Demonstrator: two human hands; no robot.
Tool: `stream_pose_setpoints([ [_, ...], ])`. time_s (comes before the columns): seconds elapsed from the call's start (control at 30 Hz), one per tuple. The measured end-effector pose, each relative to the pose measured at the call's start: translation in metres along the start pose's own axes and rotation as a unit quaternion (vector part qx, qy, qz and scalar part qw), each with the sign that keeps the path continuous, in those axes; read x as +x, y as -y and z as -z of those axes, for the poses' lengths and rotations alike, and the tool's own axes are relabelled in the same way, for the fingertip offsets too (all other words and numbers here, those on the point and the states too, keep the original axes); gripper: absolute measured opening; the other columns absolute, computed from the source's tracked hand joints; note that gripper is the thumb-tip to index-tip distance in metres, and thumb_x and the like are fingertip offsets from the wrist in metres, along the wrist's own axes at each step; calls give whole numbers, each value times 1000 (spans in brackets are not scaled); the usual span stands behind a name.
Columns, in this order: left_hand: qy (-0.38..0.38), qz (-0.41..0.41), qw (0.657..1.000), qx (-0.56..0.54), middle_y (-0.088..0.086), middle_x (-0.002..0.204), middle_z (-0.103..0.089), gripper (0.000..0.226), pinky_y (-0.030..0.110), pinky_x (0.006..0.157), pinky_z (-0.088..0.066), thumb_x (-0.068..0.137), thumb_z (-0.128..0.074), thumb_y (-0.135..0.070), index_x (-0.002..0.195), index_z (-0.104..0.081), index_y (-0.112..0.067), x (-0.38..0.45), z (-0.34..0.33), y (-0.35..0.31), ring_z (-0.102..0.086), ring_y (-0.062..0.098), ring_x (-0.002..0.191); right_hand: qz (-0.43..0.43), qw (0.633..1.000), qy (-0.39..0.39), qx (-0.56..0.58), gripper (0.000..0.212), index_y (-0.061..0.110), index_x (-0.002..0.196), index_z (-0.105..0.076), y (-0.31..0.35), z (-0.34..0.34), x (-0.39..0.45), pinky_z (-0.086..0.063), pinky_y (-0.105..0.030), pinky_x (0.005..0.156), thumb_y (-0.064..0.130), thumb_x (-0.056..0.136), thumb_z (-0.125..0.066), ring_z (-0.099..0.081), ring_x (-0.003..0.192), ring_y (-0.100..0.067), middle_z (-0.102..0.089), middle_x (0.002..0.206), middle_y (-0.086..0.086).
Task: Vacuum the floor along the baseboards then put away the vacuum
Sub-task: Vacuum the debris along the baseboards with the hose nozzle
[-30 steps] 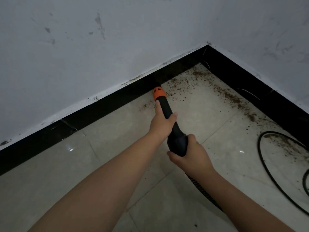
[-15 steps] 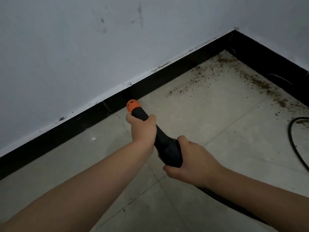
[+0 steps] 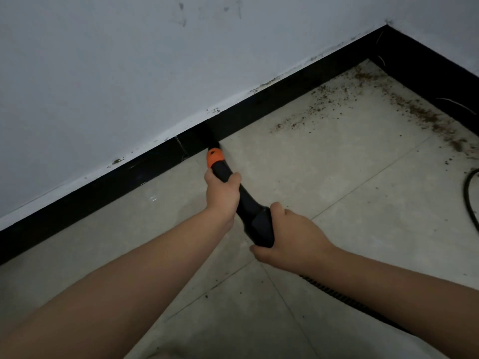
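Note:
A black vacuum wand with an orange collar points at the black baseboard. Its dark nozzle tip sits where the floor meets the baseboard. My left hand grips the wand just behind the collar. My right hand grips the thicker rear end. A ribbed black hose runs back from there under my right forearm. Brown dirt lies scattered on the tiles near the room corner to the right.
A black cable curves on the floor at the right edge. White walls meet in a corner at the upper right, with baseboard along both. The floor is pale tile.
The wand tip has slid left along the baseboard, away from the dirty corner, then forward against the baseboard. Both hands keep their grip.

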State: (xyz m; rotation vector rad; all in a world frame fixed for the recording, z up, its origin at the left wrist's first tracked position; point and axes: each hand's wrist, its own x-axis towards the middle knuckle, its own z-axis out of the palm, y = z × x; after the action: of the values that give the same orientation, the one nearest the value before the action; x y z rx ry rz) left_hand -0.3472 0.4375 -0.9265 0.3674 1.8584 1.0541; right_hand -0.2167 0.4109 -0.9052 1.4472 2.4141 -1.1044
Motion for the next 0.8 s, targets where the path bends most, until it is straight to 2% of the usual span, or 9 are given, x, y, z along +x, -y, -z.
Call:
stream_pose_setpoints([
  [0.17, 56, -32, 998, 22, 9, 125, -49, 61, 32, 86, -46, 96, -46, -24, 148, -14, -19, 15, -31, -10, -50, 21, 96, -45, 998, -34, 17, 47, 20, 96, -28, -20, 12, 10, -41, -26, 57, 44, 79, -64, -51, 79, -16, -44, 92, 2],
  [0.27, 93, -39, 994, 43, 10, 133, -46, 63, 39, 96, -46, 96, -47, -28, 149, -14, -21, 25, -48, -15, -52, 24, 107, -63, 996, -59, 11, 48, 20, 95, -26, -33, 19, 15, -34, -22, 50, 45, 79, -64, -49, 77, -16, -43, 91, 2],
  [0.33, 123, -31, 991, 49, 9, 136, -45, 63, 42, 96, -47, 95, -48, -29, 149, -15, -24, 33, -58, -20, -52, 27, 113, -78, 994, -74, 12, 48, 20, 96, -26, -42, 25, 18, -35, -25, 52, 45, 79, -64, -49, 77, -16, -43, 91, 2],
  [0.47, 172, -12, 982, 75, 6, 137, -45, 65, 43, 93, -49, 94, -51, -31, 148, -16, -27, 45, -79, -31, -52, 27, 114, -105, 990, -94, 17, 47, 19, 96, -28, -60, 35, 24, -41, -27, 60, 43, 79, -64, -51, 78, -18, -45, 90, 1],
  [0.53, 185, -7, 979, 87, 8, 137, -43, 66, 43, 93, -49, 94, -50, -31, 149, -13, -28, 49, -88, -35, -51, 28, 115, -115, 988, -100, 24, 46, 18, 96, -29, -67, 39, 27, -40, -27, 57, 42, 79, -65, -52, 77, -18, -46, 90, 1],
  [0.7, 227, 8, 969, 95, 7, 138, -42, 67, 35, 80, -50, 95, -51, -27, 149, -11, -28, 58, -110, -47, -51, 27, 115, -123, 985, -113, 32, 45, 18, 97, -30, -81, 47, 34, -37, -25, 53, 41, 79, -65, -52, 76, -17, -47, 90, 1],
  [0.8, 214, -3, 972, 98, 9, 139, -41, 70, 41, 91, -49, 94, -52, -27, 149, -10, -27, 55, -119, -51, -50, 28, 116, -124, 983, -127, 56, 44, 18, 96, -31, -85, 53, 34, -40, -26, 56, 40, 78, -65, -52, 76, -17, -48, 90, 1],
])
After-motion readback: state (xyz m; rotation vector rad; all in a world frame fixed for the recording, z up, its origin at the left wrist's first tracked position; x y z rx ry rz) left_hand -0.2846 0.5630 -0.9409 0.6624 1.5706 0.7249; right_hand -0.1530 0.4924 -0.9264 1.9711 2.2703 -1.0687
